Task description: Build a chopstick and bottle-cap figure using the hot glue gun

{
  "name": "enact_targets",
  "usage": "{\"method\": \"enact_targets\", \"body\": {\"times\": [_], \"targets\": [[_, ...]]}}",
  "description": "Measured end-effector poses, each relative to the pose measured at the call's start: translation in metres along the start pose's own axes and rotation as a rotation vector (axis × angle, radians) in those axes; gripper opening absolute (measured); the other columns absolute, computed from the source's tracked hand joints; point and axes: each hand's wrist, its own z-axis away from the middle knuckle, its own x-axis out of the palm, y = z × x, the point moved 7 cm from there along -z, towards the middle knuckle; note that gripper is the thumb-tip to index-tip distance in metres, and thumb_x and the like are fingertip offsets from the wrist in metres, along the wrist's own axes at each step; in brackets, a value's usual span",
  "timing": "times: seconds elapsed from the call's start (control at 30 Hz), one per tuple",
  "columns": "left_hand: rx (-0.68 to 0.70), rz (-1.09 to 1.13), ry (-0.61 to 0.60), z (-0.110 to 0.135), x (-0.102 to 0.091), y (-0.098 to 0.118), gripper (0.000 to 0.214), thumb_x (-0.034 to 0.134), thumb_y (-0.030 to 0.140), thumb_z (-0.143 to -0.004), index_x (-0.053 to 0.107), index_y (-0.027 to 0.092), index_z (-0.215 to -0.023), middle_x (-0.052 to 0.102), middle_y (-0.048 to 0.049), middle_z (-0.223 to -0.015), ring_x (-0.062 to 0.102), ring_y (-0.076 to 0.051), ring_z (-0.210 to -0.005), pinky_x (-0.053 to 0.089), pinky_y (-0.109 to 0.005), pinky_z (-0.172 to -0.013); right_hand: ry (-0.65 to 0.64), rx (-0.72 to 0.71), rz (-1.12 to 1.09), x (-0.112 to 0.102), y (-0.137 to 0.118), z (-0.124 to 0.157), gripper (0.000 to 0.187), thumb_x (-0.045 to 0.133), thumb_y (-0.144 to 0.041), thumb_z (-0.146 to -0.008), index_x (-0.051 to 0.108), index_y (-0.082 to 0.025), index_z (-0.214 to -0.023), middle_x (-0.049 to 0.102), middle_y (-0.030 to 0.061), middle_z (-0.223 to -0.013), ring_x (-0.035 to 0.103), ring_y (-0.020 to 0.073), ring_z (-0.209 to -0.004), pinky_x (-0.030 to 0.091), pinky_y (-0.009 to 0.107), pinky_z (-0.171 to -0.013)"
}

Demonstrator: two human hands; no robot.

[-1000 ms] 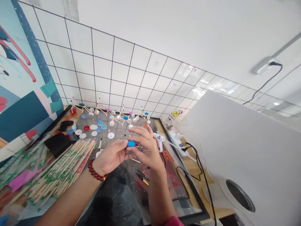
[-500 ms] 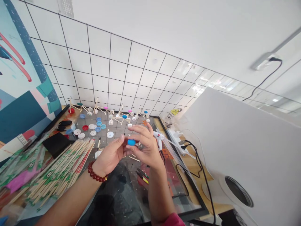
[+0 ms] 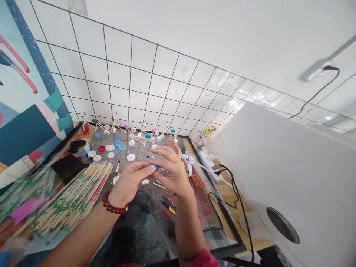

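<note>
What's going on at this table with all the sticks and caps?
A person holds a small blue bottle cap between the left hand and right hand, above a dark cutting mat. Stick-and-cap models line the tiled wall, loose caps lie nearby, wrapped chopsticks are piled left, and a glue gun rests right.

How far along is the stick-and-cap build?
Done: a row of stick-and-cap models stands along the tiled wall. In hand: left hand and right hand together pinch one blue cap above the mat. Left, by the look of it: loose caps and a big pile of wrapped chopsticks lie unused; the glue gun rests beside the right hand.
</note>
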Motion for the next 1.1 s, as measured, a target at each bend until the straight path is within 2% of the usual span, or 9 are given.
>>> {"method": "enact_targets", "body": {"times": [0.13, 0.27, 0.43, 0.6, 0.7, 0.77, 0.9, 1.0, 1.1], "targets": [[0.021, 0.002, 0.016, -0.001, -0.001, 0.0, 0.022, 0.095, 0.045, -0.068, 0.087, 0.026, -0.074, 0.083, -0.0077, -0.081, 0.067, -0.023, -0.079, 0.054, -0.038, -0.082, -0.002, 0.005, -0.015, 0.001, 0.001, 0.0, 0.02, 0.074, -0.028, -0.094, 0.076, -0.036, -0.112, 0.078, -0.0002, -0.135, 0.07, 0.0277, -0.134, 0.012, 0.061, -0.138], [0.015, -0.008, -0.035, -0.002, 0.0, -0.001, 0.017, 0.092, 0.043, -0.073, 0.088, 0.027, -0.078, 0.083, -0.0068, -0.083, 0.071, -0.026, -0.084, 0.056, -0.039, -0.081, -0.016, -0.002, -0.005, 0.003, 0.0, 0.0, 0.022, 0.071, -0.022, -0.094, 0.076, -0.036, -0.111, 0.078, -0.0005, -0.135, 0.069, 0.0272, -0.135, 0.01, 0.063, -0.138], [0.044, -0.083, -0.005, -0.002, -0.004, -0.003, 0.005, 0.088, 0.03, -0.078, 0.088, 0.024, -0.077, 0.082, -0.0085, -0.08, 0.069, -0.025, -0.078, 0.055, -0.039, -0.079, -0.025, -0.032, -0.026, 0.006, -0.002, 0.0, 0.025, 0.073, -0.02, -0.091, 0.077, -0.035, -0.11, 0.079, -0.0007, -0.134, 0.07, 0.0255, -0.132, 0.01, 0.062, -0.138], [0.051, -0.093, -0.003, -0.002, -0.004, -0.002, 0.02, 0.094, 0.041, -0.073, 0.086, 0.022, -0.073, 0.079, -0.0073, -0.076, 0.067, -0.024, -0.075, 0.054, -0.039, -0.079, -0.015, -0.027, -0.088, 0.005, -0.002, 0.0, 0.02, 0.074, -0.023, -0.092, 0.077, -0.033, -0.109, 0.079, 0.0009, -0.133, 0.071, 0.0242, -0.13, 0.009, 0.061, -0.137], [0.0, 0.02, -0.028, -0.004, -0.004, -0.003, 0.038, 0.096, 0.055, -0.068, 0.086, 0.02, -0.08, 0.08, -0.0072, -0.079, 0.067, -0.022, -0.078, 0.056, -0.035, -0.079, -0.017, -0.019, -0.093, 0.003, 0.0, -0.001, 0.014, 0.076, -0.033, -0.096, 0.077, -0.032, -0.11, 0.079, 0.0028, -0.133, 0.072, 0.026, -0.13, 0.012, 0.063, -0.136], [-0.096, 0.18, -0.02, -0.005, -0.006, -0.009, 0.044, 0.098, 0.059, -0.065, 0.085, 0.019, -0.079, 0.079, -0.0062, -0.079, 0.068, -0.02, -0.077, 0.057, -0.033, -0.074, -0.02, -0.001, -0.092, 0.001, 0.002, -0.002, 0.015, 0.077, -0.04, -0.097, 0.078, -0.032, -0.109, 0.079, 0.0041, -0.134, 0.072, 0.0269, -0.13, 0.016, 0.063, -0.136], [-0.251, 0.403, -0.091, -0.006, -0.001, -0.024, 0.037, 0.103, 0.044, -0.063, 0.083, 0.018, -0.081, 0.079, -0.0035, -0.081, 0.069, -0.017, -0.076, 0.062, -0.032, -0.076, 0.02, 0.0, -0.149, -0.003, 0.005, -0.003, 0.015, 0.078, -0.042, -0.098, 0.077, -0.03, -0.107, 0.081, 0.0048, -0.131, 0.073, 0.0251, -0.128, 0.02, 0.057, -0.136], [-0.25, 0.449, -0.163, -0.006, 0.005, -0.029, 0.036, 0.104, 0.037, -0.063, 0.083, 0.018, -0.085, 0.08, -0.002, -0.084, 0.071, -0.014, -0.078, 0.064, -0.031, -0.081, 0.065, -0.025, -0.209, -0.007, 0.005, -0.003, 0.015, 0.08, -0.037, -0.096, 0.077, -0.028, -0.107, 0.081, 0.0048, -0.129, 0.074, 0.0235, -0.126, 0.019, 0.053, -0.136], [-0.227, 0.452, -0.159, -0.006, 0.006, -0.032, 0.035, 0.104, 0.037, -0.064, 0.083, 0.018, -0.083, 0.081, -0.0012, -0.086, 0.071, -0.012, -0.076, 0.065, -0.028, -0.08, 0.058, -0.016, -0.231, -0.007, 0.004, -0.003, 0.018, 0.082, -0.035, -0.092, 0.077, -0.028, -0.109, 0.081, 0.0053, -0.13, 0.074, 0.0233, -0.127, 0.016, 0.051, -0.137]]}}
